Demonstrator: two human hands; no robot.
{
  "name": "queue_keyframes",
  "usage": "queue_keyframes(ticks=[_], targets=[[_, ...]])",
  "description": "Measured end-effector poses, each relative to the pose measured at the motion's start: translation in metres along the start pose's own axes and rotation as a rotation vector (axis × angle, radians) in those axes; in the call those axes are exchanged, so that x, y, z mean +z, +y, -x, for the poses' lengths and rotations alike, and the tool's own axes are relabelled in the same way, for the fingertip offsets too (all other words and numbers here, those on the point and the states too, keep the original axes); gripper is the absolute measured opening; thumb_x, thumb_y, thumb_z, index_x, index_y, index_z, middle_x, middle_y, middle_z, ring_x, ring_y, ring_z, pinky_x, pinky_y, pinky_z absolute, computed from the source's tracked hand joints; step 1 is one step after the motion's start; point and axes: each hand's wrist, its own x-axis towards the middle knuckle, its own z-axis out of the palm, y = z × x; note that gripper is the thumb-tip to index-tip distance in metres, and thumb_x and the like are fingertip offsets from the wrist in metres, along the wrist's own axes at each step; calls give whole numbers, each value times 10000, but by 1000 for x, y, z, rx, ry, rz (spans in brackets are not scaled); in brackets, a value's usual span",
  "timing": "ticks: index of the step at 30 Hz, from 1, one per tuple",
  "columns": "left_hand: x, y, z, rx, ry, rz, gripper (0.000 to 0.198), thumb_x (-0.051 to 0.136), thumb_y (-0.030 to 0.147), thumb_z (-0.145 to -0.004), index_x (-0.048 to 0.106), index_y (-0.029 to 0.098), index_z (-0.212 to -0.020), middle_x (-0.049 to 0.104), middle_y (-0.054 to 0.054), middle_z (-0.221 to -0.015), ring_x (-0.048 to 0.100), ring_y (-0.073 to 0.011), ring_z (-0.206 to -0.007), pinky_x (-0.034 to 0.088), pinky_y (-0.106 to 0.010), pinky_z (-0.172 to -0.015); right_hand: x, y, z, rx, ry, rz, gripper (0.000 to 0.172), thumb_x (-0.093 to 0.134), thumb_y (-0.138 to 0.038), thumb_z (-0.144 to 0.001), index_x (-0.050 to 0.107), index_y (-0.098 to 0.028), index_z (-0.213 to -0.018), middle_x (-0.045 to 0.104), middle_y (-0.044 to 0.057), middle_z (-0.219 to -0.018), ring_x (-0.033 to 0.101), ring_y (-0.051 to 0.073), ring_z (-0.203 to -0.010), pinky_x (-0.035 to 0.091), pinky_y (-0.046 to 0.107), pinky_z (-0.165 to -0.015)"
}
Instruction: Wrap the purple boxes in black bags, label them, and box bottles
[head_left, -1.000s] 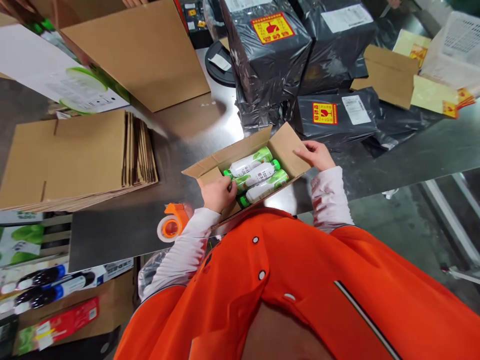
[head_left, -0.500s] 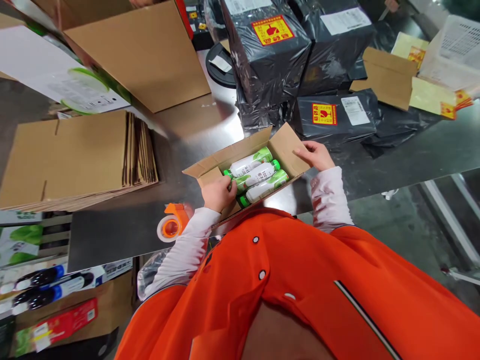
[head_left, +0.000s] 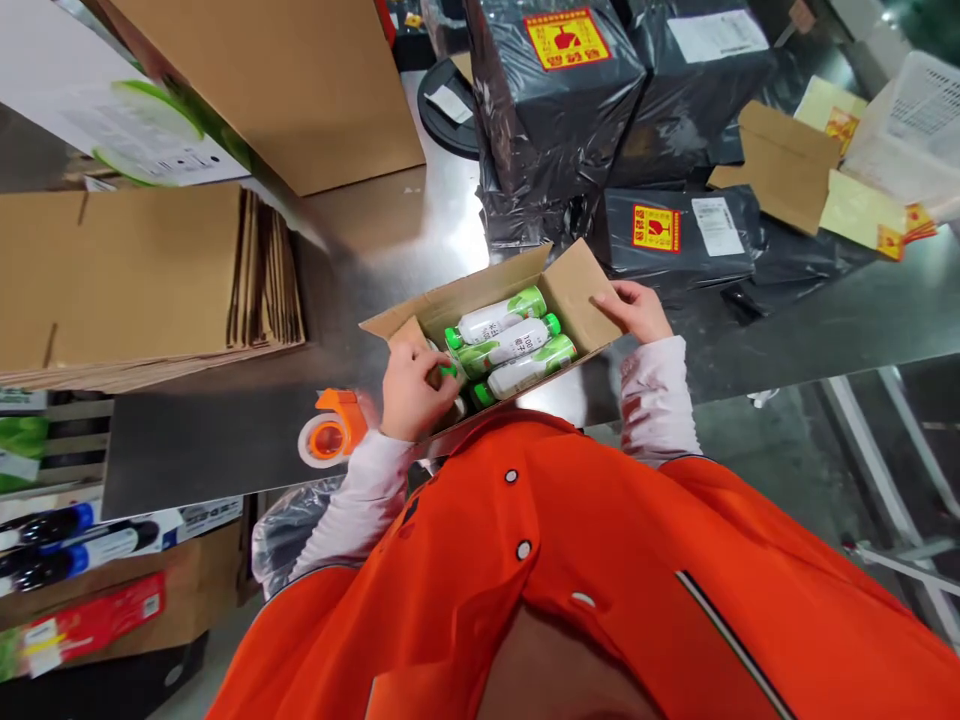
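An open cardboard box [head_left: 472, 280] stands tilted across the bench in front of me. Inside, several white-and-green bottles with green caps lie side by side, among them a middle bottle [head_left: 510, 345]. My left hand [head_left: 412, 390] is at the box's left end, fingers curled around a bottle there; its green cap [head_left: 448, 370] shows at my fingertips and the rest is mostly hidden. On the right, my right hand [head_left: 636, 310] pinches the raised end flap [head_left: 581, 295] between thumb and fingers.
An orange tape dispenser [head_left: 330, 435] lies left of the box. Flattened cartons [head_left: 135, 275] are stacked farther left, below a large carton [head_left: 300, 90]. Black-wrapped parcels [head_left: 555, 120] with fragile labels stand behind. A white basket [head_left: 919, 130] is at far right.
My left hand has shifted left and pulled back from the middle bottles, uncovering more of them and a green cap by the box's left end. My right hand keeps its hold on the flap.
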Motion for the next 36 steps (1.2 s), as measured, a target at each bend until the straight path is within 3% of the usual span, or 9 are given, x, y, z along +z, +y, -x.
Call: queue_keyframes(ticks=[3, 6, 9, 11, 15, 21, 36], targets=[[-17, -18, 15, -102, 178, 250, 261, 596, 199, -614, 691, 199, -857, 505, -23, -808, 498, -180, -742, 430, -299, -700, -1, 1, 0, -2, 6, -1, 698, 863, -744, -614, 809, -175, -1015, 813, 73, -1001, 732, 292, -948, 597, 435, -911], [-29, -39, 33, -270, 294, 464, 360, 544, 212, -549, 636, 203, -897, 461, 11, -754, 386, -137, -628, 336, -258, -585, -2, 0, -1, 3, 11, -9, 697, 888, -736, -601, 809, -183, -1017, 813, 66, -987, 739, 293, -944, 614, 430, -890], [-31, -51, 47, -406, 369, 545, 367, 540, 206, -544, 596, 214, -907, 419, 27, -720, 325, -129, -587, 260, -252, -534, -3, -2, -1, 16, 12, -8, 691, 911, -720, -596, 819, -186, -1025, 818, 69, -985, 746, 294, -931, 628, 443, -892], [-27, -52, 50, -427, 406, 533, 348, 553, 183, -567, 584, 214, -912, 456, 18, -763, 357, -131, -615, 292, -253, -559, -4, -1, -2, 13, 13, 3, 684, 914, -718, -597, 823, -189, -1021, 820, 68, -988, 749, 300, -929, 632, 459, -899], [-19, -44, 44, -420, 413, 491, 316, 595, 118, -614, 585, 206, -918, 526, 11, -840, 393, -129, -666, 347, -254, -624, -5, 1, -4, -8, 15, 30, 674, 903, -718, -604, 821, -196, -1023, 816, 65, -981, 750, 303, -921, 635, 467, -883], [-18, -31, 36, -414, 433, 493, 299, 569, 19, -632, 609, 196, -869, 490, 34, -765, 394, -123, -655, 343, -251, -627, -7, 2, -4, -3, 23, 37, 659, 896, -709, -624, 817, -201, -1036, 810, 68, -962, 739, 285, -872, 633, 462, -858], [-20, -24, 36, -427, 471, 548, 256, 577, 95, -598, 636, 205, -821, 451, 23, -709, 361, -127, -638, 312, -257, -563, -7, -2, -1, 67, 32, -5, 696, 929, -687, -568, 829, -185, -1039, 817, 95, -1011, 701, 249, -848, 602, 424, -905]])
